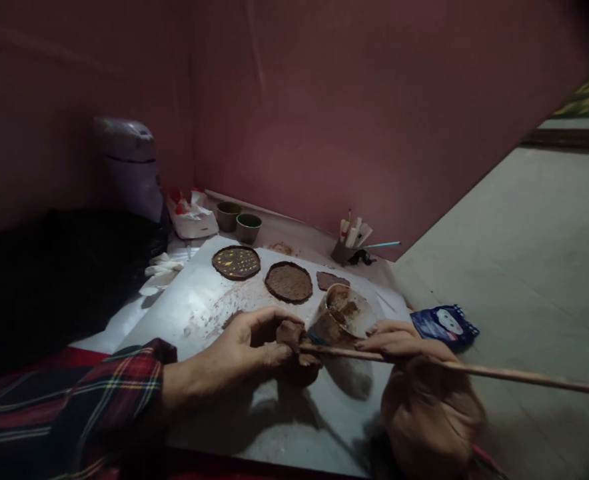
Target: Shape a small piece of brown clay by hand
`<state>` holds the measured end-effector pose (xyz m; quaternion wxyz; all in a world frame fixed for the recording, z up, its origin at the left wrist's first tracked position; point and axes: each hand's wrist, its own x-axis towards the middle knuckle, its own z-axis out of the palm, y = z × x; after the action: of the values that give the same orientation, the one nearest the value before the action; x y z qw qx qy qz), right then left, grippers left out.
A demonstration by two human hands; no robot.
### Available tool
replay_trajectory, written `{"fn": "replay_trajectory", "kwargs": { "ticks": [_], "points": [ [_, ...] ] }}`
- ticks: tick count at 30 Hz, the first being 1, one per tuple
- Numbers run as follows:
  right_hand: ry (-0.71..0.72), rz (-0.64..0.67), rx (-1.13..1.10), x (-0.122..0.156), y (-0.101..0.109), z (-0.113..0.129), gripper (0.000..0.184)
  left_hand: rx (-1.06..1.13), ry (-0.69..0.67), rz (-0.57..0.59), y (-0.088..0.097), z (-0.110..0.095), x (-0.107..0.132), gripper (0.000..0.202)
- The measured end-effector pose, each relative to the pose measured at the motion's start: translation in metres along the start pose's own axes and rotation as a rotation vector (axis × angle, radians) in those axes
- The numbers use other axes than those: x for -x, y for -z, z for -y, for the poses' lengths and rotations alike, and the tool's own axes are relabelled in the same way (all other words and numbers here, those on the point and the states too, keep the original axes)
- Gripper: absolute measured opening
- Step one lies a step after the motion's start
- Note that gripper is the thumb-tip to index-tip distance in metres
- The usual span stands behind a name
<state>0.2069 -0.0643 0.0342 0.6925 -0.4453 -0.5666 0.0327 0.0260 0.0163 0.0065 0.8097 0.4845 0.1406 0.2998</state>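
My left hand [247, 343], in a plaid sleeve, is closed around a lump of brown clay [294, 337] above a white board [199, 303]. My right hand [404, 343] pinches a long thin wooden stick [499, 373] whose tip touches the clay lump. Just behind the lump sits a clear cup [344, 313] smeared with wet clay. Farther back on the board lie a round clay disc with yellow dots [236, 262], a plain clay disc [289, 282] and a small flat clay piece [330, 280].
Two green cups [239, 222] stand near the pink wall, beside a white bag [190, 217]. A holder with brushes and tools [350, 241] sits at the back right. A blue packet [444, 325] lies on the grey floor. A dark bundle fills the left.
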Motion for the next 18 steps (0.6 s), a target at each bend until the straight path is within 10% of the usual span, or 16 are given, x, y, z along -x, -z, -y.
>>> {"fn": "replay_trajectory", "kwargs": {
  "ticks": [8,18],
  "points": [
    [0.128,-0.431,0.09,-0.01,0.02,0.023,0.022,-0.11,-0.182,-0.008,-0.006,-0.002,0.01,0.03],
    [-0.059,-0.062,0.412,-0.014,0.032,-0.028,0.036,-0.213,-0.217,-0.066,-0.013,-0.005,0.025,0.032]
  ]
}}
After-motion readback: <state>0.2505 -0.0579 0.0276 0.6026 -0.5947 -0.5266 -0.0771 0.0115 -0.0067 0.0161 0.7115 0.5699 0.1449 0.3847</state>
